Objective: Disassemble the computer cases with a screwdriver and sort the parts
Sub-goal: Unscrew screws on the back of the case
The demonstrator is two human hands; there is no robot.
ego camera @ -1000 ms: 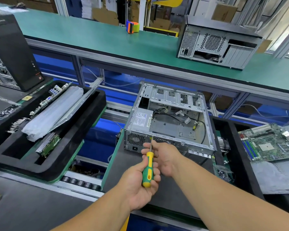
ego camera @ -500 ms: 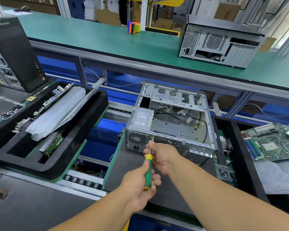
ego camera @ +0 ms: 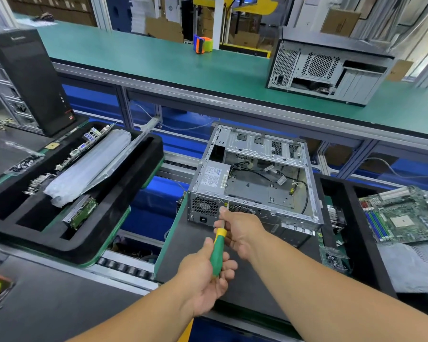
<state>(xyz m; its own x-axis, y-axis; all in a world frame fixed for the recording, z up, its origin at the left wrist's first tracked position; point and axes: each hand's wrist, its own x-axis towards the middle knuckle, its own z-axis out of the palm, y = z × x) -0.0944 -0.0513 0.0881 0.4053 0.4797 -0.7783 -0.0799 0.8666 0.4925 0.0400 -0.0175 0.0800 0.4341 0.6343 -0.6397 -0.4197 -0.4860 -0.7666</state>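
Three computer cases were in view. The black tower [ego camera: 30, 77] at the far left was cut off by the frame edge, and the white lettering on its top was too blurred to read. A closed grey case [ego camera: 329, 70] stood on the green upper bench [ego camera: 158, 62], its rear panel facing the camera. The open case [ego camera: 255, 178] lay on a dark tray [ego camera: 183, 245] at the centre, lid off, with cables and a power supply inside; the supply's label [ego camera: 211, 177] carried print too small to make out.

Left of it, a black foam tray [ego camera: 89, 233] held one wrapped silvery panel [ego camera: 89, 166], a board edge with ports [ego camera: 84, 146] and one drive [ego camera: 80, 212], each partly hidden in its slot. At the right, one green motherboard [ego camera: 403, 215] ran out of frame.

One screwdriver [ego camera: 218, 250], green handle with a yellow collar, pointed at the open case's rear wall beside the fan grille; its tip was hidden behind the right hand. The left hand [ego camera: 205, 272] had its fingers curled round the handle. The right hand [ego camera: 240, 230] pinched the shaft near the collar, fingers bunched together.

A roll of orange, blue and green tape [ego camera: 203, 44] stood on the bench.
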